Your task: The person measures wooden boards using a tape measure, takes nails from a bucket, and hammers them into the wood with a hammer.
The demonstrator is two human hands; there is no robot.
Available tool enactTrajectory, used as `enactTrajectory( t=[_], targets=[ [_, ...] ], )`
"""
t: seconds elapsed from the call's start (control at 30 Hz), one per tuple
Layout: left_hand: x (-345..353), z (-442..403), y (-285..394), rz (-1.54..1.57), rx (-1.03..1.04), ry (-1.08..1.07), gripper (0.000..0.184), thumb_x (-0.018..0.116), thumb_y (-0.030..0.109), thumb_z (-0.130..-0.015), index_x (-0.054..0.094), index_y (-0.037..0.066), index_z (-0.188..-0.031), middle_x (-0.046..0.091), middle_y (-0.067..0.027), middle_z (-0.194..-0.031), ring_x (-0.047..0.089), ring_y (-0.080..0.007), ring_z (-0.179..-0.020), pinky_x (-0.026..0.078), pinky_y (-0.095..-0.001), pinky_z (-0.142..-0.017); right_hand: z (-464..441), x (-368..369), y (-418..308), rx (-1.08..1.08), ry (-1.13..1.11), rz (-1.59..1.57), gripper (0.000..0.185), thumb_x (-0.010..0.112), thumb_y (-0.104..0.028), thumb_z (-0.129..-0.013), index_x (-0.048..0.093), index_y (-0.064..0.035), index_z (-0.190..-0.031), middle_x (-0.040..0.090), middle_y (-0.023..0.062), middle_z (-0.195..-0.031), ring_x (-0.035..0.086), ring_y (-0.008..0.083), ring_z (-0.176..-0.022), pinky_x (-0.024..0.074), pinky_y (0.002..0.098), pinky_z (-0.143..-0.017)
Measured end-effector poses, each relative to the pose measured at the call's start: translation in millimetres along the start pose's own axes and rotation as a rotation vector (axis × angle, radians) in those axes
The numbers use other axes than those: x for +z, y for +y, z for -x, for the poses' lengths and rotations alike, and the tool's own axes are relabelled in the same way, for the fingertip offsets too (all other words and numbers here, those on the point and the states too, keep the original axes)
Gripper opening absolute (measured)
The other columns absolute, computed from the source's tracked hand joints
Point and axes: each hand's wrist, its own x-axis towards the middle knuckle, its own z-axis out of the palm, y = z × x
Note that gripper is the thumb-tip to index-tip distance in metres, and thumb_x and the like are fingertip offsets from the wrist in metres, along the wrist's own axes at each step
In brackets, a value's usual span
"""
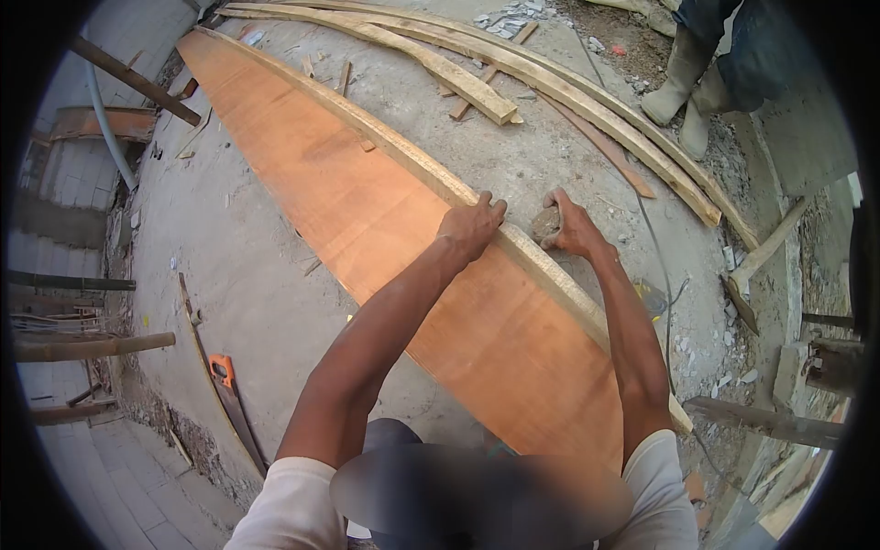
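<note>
The light is bright, soft and even across the grey floor [215, 275]. The orange board [522, 339] has only faint shadows on it. Long wood strips [449, 73] at the far side look bent by the round view. Black fills the corners. A dark shape [477, 500] at the near edge is smudgy.

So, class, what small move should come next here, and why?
Probably ease the stone snug against the beam: the right hand cups the stone close beside the beam, while the left hand grips the beam along the board's edge.
</note>
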Motion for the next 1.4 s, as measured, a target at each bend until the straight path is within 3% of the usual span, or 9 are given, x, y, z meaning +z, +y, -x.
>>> enactTrajectory(
  t=[0.13, 0.23, 0.37, 0.43, 0.53, 0.77, 0.97, 1.3, 1.4],
  targets=[
    [13.5, -25.1, -4.6, -0.079, -0.026, -0.032, 0.023, 0.062, 0.021, -0.105, 0.064, 0.006, -0.123, 0.063, -0.0180, -0.127, 0.076, -0.0386, -0.101, 0.064, -0.0494, -0.081, -2.6, 2.3, 5.1, -0.089, 0.032, -0.182, 0.078, 0.096, -0.007, -0.069, 0.058, -0.0096, -0.137, 0.071, 0.0225, -0.126, 0.068, 0.0404, -0.122, 0.0529, 0.0480, -0.104],
    [16.1, -24.9, -7.8, -0.054, -0.016, 0.021, 0.024, 0.060, 0.025, -0.106, 0.064, 0.006, -0.119, 0.064, -0.0169, -0.121, 0.076, -0.0389, -0.098, 0.063, -0.0515, -0.080, -12.0, 15.4, 6.1, -0.202, 0.018, -0.155, 0.073, 0.096, -0.007, -0.069, 0.062, -0.0075, -0.134, 0.073, 0.0219, -0.122, 0.069, 0.0401, -0.119, 0.0542, 0.0471, -0.102],
    [9.8, -20.1, -11.4, 0.009, -0.018, 0.024, 0.023, 0.060, 0.026, -0.106, 0.064, 0.008, -0.119, 0.064, -0.0142, -0.121, 0.075, -0.0392, -0.097, 0.062, -0.0525, -0.080, -17.0, 15.3, -7.3, -0.150, -0.017, -0.135, 0.062, 0.095, -0.009, -0.073, 0.064, -0.0058, -0.127, 0.074, 0.0213, -0.120, 0.071, 0.0353, -0.116, 0.0553, 0.0445, -0.098],
    [1.2, -14.1, -11.0, 0.088, -0.024, 0.063, 0.021, 0.060, 0.027, -0.106, 0.063, 0.010, -0.118, 0.064, -0.0115, -0.119, 0.074, -0.0384, -0.098, 0.061, -0.0524, -0.082, -14.6, 18.0, -15.0, -0.165, 0.012, -0.193, 0.049, 0.092, -0.009, -0.079, 0.067, -0.0055, -0.120, 0.076, 0.0128, -0.110, 0.072, 0.0228, -0.103, 0.0569, 0.0373, -0.091],
    [-12.7, -1.5, -12.5, 0.115, 0.016, 0.118, 0.020, 0.061, 0.023, -0.104, 0.064, 0.012, -0.121, 0.064, -0.0086, -0.121, 0.073, -0.0364, -0.101, 0.061, -0.0513, -0.083, -15.0, 18.5, -20.8, -0.156, -0.021, -0.235, 0.051, 0.094, -0.012, -0.079, 0.063, -0.0037, -0.119, 0.076, 0.0201, -0.111, 0.072, 0.0279, -0.105, 0.0560, 0.0418, -0.091],
    [-35.2, 18.8, -9.8, 0.105, -0.002, 0.123, 0.034, 0.063, 0.008, -0.096, 0.062, 0.014, -0.130, 0.064, -0.0054, -0.128, 0.073, -0.0348, -0.105, 0.061, -0.0493, -0.083, -29.7, 28.4, -28.6, -0.328, -0.185, -0.142, 0.044, 0.090, -0.012, -0.082, 0.065, -0.0038, -0.117, 0.077, 0.0183, -0.110, 0.074, 0.0302, -0.103, 0.0571, 0.0425, -0.087],
    [-32.7, 15.5, -10.6, 0.077, 0.008, 0.116, 0.033, 0.061, 0.008, -0.097, 0.062, 0.013, -0.129, 0.063, -0.0060, -0.129, 0.073, -0.0341, -0.105, 0.061, -0.0488, -0.082, -30.6, 28.6, -26.0, -0.210, -0.279, -0.165, 0.049, 0.088, -0.013, -0.082, 0.068, -0.0065, -0.126, 0.077, 0.0165, -0.117, 0.074, 0.0300, -0.109, 0.0571, 0.0415, -0.092],
    [-57.1, 65.0, -4.6, 0.309, -0.099, 0.206, 0.055, 0.075, 0.001, -0.092, 0.055, 0.009, -0.143, 0.061, -0.0107, -0.142, 0.071, -0.0391, -0.114, 0.060, -0.0496, -0.088, 14.9, -8.2, -5.7, -0.276, 0.073, -0.068, 0.058, 0.084, -0.001, -0.083, 0.064, -0.0032, -0.138, 0.072, 0.0151, -0.132, 0.069, 0.0301, -0.125, 0.0530, 0.0407, -0.110],
    [-52.4, 142.4, -15.1, 0.614, -0.184, 0.403, 0.051, 0.080, 0.017, -0.097, 0.058, 0.004, -0.140, 0.067, -0.0103, -0.128, 0.069, -0.0256, -0.096, 0.058, -0.0398, -0.081, 76.6, -49.9, 24.7, -0.176, 0.228, 0.227, 0.062, 0.087, -0.007, -0.082, 0.062, -0.0054, -0.138, 0.068, 0.0173, -0.137, 0.064, 0.0358, -0.130, 0.0500, 0.0448, -0.112]
  ],
)
